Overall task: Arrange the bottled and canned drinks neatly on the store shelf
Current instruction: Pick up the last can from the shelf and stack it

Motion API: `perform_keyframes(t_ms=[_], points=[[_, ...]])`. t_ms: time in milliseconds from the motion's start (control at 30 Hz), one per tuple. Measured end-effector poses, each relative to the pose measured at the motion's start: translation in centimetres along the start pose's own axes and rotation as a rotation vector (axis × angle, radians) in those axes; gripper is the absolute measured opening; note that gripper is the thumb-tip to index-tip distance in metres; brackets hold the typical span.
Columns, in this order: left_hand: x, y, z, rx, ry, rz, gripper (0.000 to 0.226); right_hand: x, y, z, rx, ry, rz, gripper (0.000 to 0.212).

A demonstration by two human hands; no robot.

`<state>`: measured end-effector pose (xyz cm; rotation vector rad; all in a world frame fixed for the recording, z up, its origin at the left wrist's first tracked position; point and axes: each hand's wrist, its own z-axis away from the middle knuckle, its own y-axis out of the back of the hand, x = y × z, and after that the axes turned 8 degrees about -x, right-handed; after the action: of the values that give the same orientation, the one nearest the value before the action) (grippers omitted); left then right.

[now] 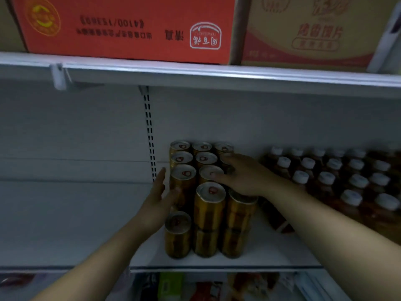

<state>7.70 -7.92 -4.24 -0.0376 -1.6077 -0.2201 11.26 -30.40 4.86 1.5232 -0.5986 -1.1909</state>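
Squaring stacked cans (209, 205) on the shelf (271, 253), held between left grip (157, 198), fingers straight against the flank, and right grip (243, 175), spread over the upper tier, seemingly clamping nothing in this dim view. Next: push inward evenly without toppling that tier.

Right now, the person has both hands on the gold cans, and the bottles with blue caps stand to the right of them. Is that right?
Not quite. The head view shows that the caps on the bottles are white, not blue. The rest holds: the left hand and the right hand are both on the gold cans, and the bottles stand to their right.
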Motion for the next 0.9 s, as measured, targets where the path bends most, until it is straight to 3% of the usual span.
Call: perform_keyframes(t_ms=[133,200,333,500,600,733,800,900], points=[[-2.1,-1.5,3.5,-0.030,0.011,-0.108,0.103,-0.6,-1.8,2.6,0.039,-0.090,0.003,0.088],[-2.6,-2.4,4.2,-0.087,-0.040,-0.162,0.084,-0.8,-3.0,3.3,0.039,-0.140,0.023,0.094],[-4.4,-2.4,3.6,-0.054,-0.083,-0.247,0.078,-1.1,-4.1,3.5,0.108,-0.162,0.073,0.073],[-3.7,-3.6,3.8,0.050,-0.079,-0.254,0.075,-1.0,-3.5,3.6,0.126,-0.079,0.074,0.063],[-3.0,-4.3,4.2,0.080,-0.005,-0.227,0.077,-0.6,-3.2,3.7,0.075,-0.054,0.066,0.062],[-2.1,-3.6,4.5,0.029,0.107,-0.344,0.100,-0.6,-3.0,4.0,0.030,-0.052,0.082,0.066],[-1.0,-3.6,4.8,0.065,0.097,-0.514,0.111,-0.5,-2.6,4.4,0.025,-0.019,0.078,0.069],[0.3,-5.5,5.1,0.097,0.030,-0.615,0.104,0.3,-2.6,4.7,0.058,-0.004,0.073,0.068]])
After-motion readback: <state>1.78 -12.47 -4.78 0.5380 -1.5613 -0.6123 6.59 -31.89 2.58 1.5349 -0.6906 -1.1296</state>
